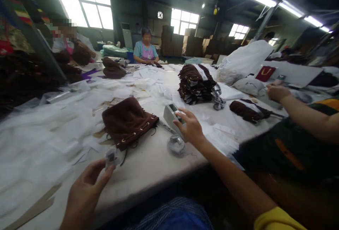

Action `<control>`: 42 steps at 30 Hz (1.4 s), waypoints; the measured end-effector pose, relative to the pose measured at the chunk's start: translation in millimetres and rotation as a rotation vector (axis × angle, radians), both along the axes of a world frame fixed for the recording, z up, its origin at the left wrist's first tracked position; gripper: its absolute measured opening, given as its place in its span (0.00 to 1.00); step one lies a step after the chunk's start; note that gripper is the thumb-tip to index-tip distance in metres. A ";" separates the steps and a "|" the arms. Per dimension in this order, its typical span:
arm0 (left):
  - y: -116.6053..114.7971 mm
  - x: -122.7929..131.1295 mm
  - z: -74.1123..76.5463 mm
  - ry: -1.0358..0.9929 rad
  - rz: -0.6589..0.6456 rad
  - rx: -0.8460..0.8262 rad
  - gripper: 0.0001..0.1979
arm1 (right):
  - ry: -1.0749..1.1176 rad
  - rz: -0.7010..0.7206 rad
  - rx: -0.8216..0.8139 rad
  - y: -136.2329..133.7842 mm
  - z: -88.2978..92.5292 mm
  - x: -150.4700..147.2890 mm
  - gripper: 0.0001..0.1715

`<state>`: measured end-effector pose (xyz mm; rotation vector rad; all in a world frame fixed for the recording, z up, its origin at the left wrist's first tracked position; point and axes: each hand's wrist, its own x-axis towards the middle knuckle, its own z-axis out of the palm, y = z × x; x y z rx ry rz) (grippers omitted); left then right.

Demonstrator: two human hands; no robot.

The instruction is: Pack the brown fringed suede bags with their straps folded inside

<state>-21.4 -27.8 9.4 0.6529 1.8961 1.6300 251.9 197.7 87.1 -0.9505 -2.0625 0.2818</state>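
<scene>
"What's lying on the table (156, 168)?"
"A soft brown bag (125, 120) is slumping there."
"Right hand (192, 127)?"
"Touching a grey dispenser (168, 117); I can't tell how firmly."
"Left hand (90, 179)?"
"Pinching a clear piece (111, 156)."
"Smallest?"
"Gold eyelets (134, 134) are edging the bag."

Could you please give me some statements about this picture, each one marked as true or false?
1. The brown pouch has gold-coloured eyelets. True.
2. The right hand is on the pouch. False: the right hand is at the grey tape dispenser.
3. The left hand holds a small clear item. True.
4. In the picture, the dispenser is left of the pouch. False: it is to the pouch's right.
</scene>
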 end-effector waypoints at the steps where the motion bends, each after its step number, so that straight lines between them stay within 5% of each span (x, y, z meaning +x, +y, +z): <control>1: 0.0 -1.0 -2.4 -0.019 0.002 -0.014 0.26 | -0.033 -0.083 -0.063 15.9 -0.1 17.3 0.22; 5: 0.8 -2.8 -9.9 -0.066 0.006 -0.083 0.27 | -0.035 -0.117 -0.499 47.9 -15.2 54.6 0.31; 9: 0.9 -0.9 -12.7 -0.067 0.024 -0.124 0.27 | 0.297 -0.023 -0.749 44.0 -25.5 54.5 0.29; 18: 0.0 1.0 -14.9 -0.078 0.033 -0.179 0.29 | 0.485 -0.021 -0.817 10.0 10.8 62.6 0.21; 26: -0.9 2.1 -8.9 -0.040 0.041 -0.233 0.30 | 0.520 -0.103 -1.092 -6.1 -4.3 78.9 0.21; 33: 2.4 1.2 -10.2 -0.132 0.069 -0.113 0.29 | 0.397 -0.172 -0.868 -1.0 -28.5 75.8 0.20; 37: 1.1 3.7 -7.5 -0.161 0.047 -0.025 0.29 | 0.267 -0.147 -0.794 -20.9 -34.2 68.5 0.19; 42: -1.0 13.2 6.2 -0.161 -0.029 0.105 0.25 | 0.139 0.303 -0.744 -79.2 -27.8 10.4 0.19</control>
